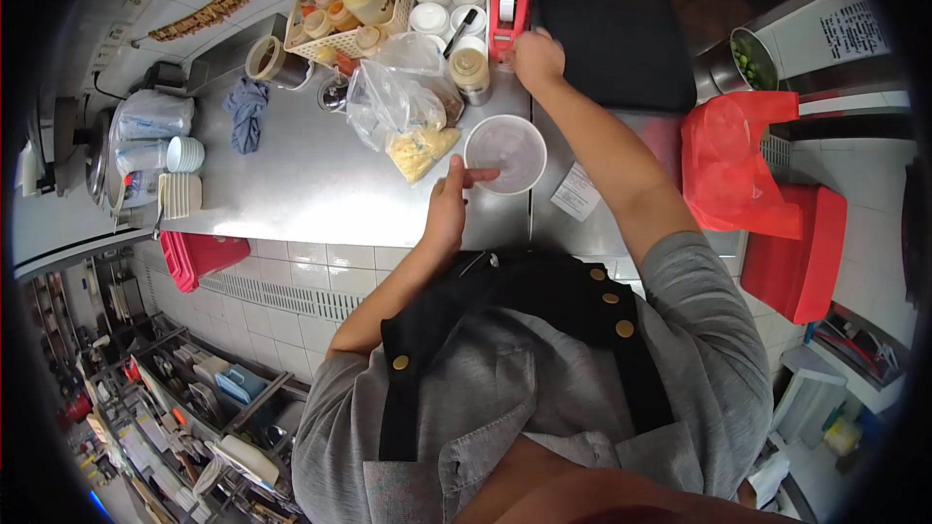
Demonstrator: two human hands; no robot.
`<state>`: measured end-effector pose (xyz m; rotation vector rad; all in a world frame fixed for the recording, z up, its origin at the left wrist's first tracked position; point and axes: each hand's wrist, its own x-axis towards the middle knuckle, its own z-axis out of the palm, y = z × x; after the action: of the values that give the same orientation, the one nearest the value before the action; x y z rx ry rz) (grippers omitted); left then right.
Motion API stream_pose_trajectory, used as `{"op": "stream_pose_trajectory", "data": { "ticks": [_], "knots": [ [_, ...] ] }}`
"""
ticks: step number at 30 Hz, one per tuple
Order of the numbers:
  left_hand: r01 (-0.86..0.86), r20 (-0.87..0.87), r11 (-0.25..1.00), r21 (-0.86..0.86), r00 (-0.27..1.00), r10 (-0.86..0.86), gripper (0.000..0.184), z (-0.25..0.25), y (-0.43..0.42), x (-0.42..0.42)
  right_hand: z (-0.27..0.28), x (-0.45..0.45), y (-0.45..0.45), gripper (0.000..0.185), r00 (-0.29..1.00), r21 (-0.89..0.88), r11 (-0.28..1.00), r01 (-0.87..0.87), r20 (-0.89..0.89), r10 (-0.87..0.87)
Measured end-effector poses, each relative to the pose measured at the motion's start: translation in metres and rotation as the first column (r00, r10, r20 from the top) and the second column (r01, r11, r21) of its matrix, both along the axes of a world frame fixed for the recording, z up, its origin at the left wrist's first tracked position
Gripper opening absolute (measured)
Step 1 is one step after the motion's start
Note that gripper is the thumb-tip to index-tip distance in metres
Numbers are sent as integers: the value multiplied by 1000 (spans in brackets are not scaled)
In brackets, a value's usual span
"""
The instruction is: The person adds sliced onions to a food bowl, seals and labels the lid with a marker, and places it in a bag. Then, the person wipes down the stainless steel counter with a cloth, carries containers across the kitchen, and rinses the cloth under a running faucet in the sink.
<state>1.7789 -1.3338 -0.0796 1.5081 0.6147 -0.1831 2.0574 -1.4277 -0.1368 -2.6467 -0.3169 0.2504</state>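
Tub point(516, 157) beside bagged food point(421, 147), jar point(470, 76) behind, slip point(577, 193) near

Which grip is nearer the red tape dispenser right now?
Your right. The right grip is at the near end of the red tape dispenser; the left grip is farther back, with a finger over the round tub.

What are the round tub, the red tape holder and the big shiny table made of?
The round tub looks like thin, smooth plastic, cloudy and partly see-through. The tape dispenser seems to be hard, red plastic, judging by its even color and molded shape. The table looks like metal, probably stainless steel: it's silvery gray with blurry, bright reflections.
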Motion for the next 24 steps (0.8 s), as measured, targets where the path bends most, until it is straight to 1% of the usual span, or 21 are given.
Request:
{"op": "stream_pose_trajectory", "data": {
  "ticks": [1, 2, 3, 4, 5, 6, 7, 8, 9, 10, 11, 12, 14, 15, 17, 18, 19, 20, 21, 22, 24],
  "knots": [
    [-2, -9, 1000, -7, 1000, 2, 70, 7, 0, 4, -3, 2, -6, 38, 971, -97, 987, -127, 189, 144],
    [10, 92, 994, 111, 996, -20, 70, 16, -1, 6, -7, 2, -9, 36, 890, -213, 949, -233, 345, 296],
    [11, 179, 975, 224, 982, -52, 71, 19, -2, 5, -7, -1, -9, 37, 934, -162, 982, -94, 329, 143],
    [22, 279, 971, 239, 956, -90, 67, 13, 3, 3, -9, 4, -20, 36, 999, 153, 987, -50, 1, 50],
    [84, 224, 927, 366, 959, -175, 47, 1, 19, -4, -8, 10, -35, 36, 943, 421, 901, 107, -331, 43],
    [14, 320, 983, 185, 945, -74, 31, -8, 21, -7, -6, 3, -46, 36, 937, 410, 906, 108, -346, 45],
    [-50, 400, 999, -6, 915, 48, 19, -14, 23, -8, -1, -7, -57, 32, 843, 544, 789, 286, -534, 63],
    [-58, 395, 998, -13, 917, 59, 19, -17, 29, -12, 4, -18, -67, 29, 714, 608, 635, 476, -689, 124],
    [-15, 367, 1000, -4, 930, 15, 19, -18, 36, -17, 4, -31, -77, 29, 711, 602, 643, 474, -692, 125],
    [29, 342, 1000, 5, 939, -29, 27, -20, 40, -20, 1, -44, -88, 21, 652, 619, 528, 581, -743, 154],
    [22, 341, 1000, -1, 940, -20, 27, -22, 42, -23, -1, -55, -96, 13, 591, 612, 403, 680, -783, 192],
    [47, 339, 999, 18, 939, -50, 26, -26, 44, -25, -4, -63, -103, 13, 590, 610, 409, 678, -784, 193],
    [68, 337, 997, 35, 938, -76, 26, -37, 48, -27, -17, -75, -113, 10, 546, 580, 310, 753, -814, 196],
    [74, 330, 997, -8, 941, -68, 27, -47, 51, -27, -31, -79, -117, 10, 544, 578, 316, 752, -816, 197],
    [72, 323, 996, -53, 945, -51, 28, -63, 52, -27, -59, -86, -121, 17, 562, 529, 374, 762, -827, 22],
    [80, 271, 996, -40, 960, -67, 30, -71, 51, -26, -62, -95, -115, 17, 563, 529, 381, 758, -826, 26],
    [89, 218, 996, -27, 973, -81, 31, -83, 53, -25, -65, -109, -107, 16, 567, 521, 375, 767, -824, -15],
    [106, 258, 991, -79, 963, -82, 33, -108, 55, -23, -66, -115, -102, 15, 569, 518, 375, 769, -821, -34],
    [97, 259, 992, -79, 963, -74, 33, -119, 56, -18, -71, -120, -98, 14, 572, 514, 375, 771, -819, -52],
    [111, 276, 991, -68, 957, -88, 33, -125, 53, -12, -82, -123, -95, 13, 476, 449, 319, 835, -879, -10],
    [135, 304, 988, -69, 947, -108, 34, -134, 50, -4, -98, -127, -92, 13, 379, 376, 270, 886, -924, 44]
  ]
}}
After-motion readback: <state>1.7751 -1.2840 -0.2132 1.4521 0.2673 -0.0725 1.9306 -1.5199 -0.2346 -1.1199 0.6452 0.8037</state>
